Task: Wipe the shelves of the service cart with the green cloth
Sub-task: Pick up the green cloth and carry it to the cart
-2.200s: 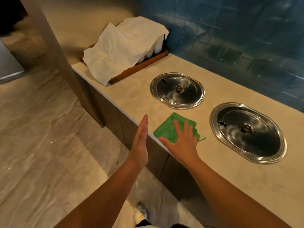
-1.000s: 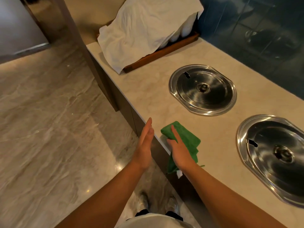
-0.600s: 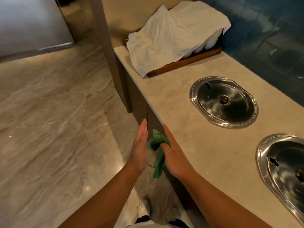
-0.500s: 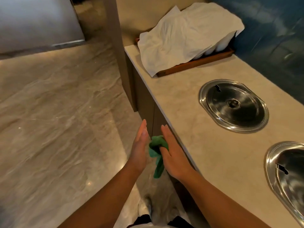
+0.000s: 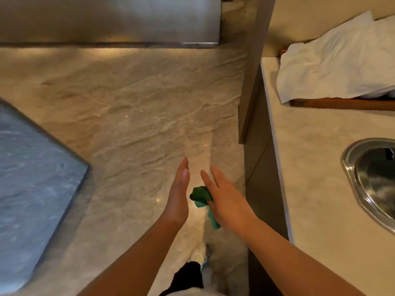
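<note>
Green cloth (image 5: 199, 196) in right hand (image 5: 227, 202)

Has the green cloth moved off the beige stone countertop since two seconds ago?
Yes. The green cloth has left the beige stone countertop; the right hand now holds it past the counter's front edge, over the pale marble floor.

Open floor (image 5: 128, 103) lies ahead of the hands (image 5: 228, 201); the counter (image 5: 310, 167) blocks the right, a grey slab (image 5: 32, 178) the left.

Looking down at glossy beige marble floor (image 5: 128, 116) glinting under warm light; standing beside a pale stone-topped counter (image 5: 310, 167) on the right.
</note>
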Demonstrator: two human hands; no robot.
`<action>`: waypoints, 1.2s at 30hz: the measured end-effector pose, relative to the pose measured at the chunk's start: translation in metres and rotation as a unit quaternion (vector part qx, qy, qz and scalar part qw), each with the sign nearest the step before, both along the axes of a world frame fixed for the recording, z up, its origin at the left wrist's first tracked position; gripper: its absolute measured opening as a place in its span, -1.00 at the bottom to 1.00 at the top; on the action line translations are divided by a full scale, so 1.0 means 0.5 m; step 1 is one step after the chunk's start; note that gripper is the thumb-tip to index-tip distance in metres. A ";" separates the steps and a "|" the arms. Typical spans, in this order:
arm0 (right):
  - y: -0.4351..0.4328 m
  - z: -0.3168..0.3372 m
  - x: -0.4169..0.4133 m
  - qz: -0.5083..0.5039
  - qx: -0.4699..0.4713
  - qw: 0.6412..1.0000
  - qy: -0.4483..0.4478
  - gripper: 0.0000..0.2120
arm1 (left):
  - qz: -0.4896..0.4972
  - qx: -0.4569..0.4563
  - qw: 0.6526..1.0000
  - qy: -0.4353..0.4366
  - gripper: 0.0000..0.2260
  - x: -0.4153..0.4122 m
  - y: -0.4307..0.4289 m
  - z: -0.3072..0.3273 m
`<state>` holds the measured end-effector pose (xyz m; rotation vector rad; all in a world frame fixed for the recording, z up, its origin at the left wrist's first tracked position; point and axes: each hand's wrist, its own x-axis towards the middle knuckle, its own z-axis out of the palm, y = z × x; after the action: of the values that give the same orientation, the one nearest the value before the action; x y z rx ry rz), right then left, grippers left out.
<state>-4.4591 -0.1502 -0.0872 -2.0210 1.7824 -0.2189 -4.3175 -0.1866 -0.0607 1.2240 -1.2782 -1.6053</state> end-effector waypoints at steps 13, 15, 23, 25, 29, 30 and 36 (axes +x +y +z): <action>0.043 0.006 0.235 0.279 -0.049 0.958 0.044 -0.21 | 0.231 -0.007 0.968 -0.096 -0.07 0.233 0.213 0.007; 0.052 0.011 0.279 0.314 -0.055 0.945 0.074 -0.15 | 0.262 -0.007 0.961 -0.093 -0.02 0.273 0.241 0.009; 0.106 0.020 0.458 0.384 -0.106 0.911 0.104 -0.18 | 0.362 -0.008 0.929 -0.074 0.01 0.444 0.349 0.002; 0.119 0.026 0.505 0.395 -0.102 0.907 0.107 -0.23 | 0.384 -0.007 0.921 -0.071 0.01 0.490 0.379 -0.001; 0.150 0.041 0.607 0.414 -0.086 0.899 0.112 -0.30 | 0.434 -0.007 0.899 -0.054 -0.05 0.588 0.447 -0.003; 0.159 0.045 0.632 0.418 -0.085 0.897 0.113 -0.31 | 0.446 -0.008 0.893 -0.050 -0.04 0.612 0.466 -0.002; 0.242 0.073 0.795 0.441 -0.069 0.891 0.086 -0.38 | 0.513 -0.018 0.858 -0.025 -0.14 0.753 0.592 -0.005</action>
<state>-4.0616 -0.0293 -0.0506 -2.7867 0.7719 0.1273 -3.9412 0.1096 -0.0631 1.5403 -0.4638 -0.7467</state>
